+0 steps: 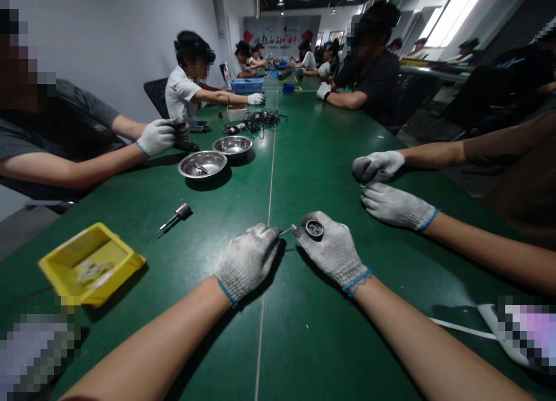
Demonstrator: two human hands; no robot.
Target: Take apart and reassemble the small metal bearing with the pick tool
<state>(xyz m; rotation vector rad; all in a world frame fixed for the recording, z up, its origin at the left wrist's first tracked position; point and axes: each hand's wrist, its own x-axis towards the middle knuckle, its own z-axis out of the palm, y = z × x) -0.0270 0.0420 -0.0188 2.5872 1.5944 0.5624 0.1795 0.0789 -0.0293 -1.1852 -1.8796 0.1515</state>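
Note:
My left hand (247,257), in a white knit glove, is closed with its fingers pinched on a thin metal rod (286,230) that points to the right. The rod's far end is close to the fingertips of my gloved right hand (335,251); whether they touch I cannot tell. My right hand is curled around a small round dark metal part (314,229), its hollow end facing up. On the table to the left lies a metal tool with a thick cylindrical head and a slim shaft (176,217).
A yellow bin (98,262) with small pale pieces stands at the left. Two steel bowls (202,165) and tangled black cables (263,120) are farther back on the green table (299,349). A co-worker's gloved hands (397,206) are close on the right; other people sit along both sides.

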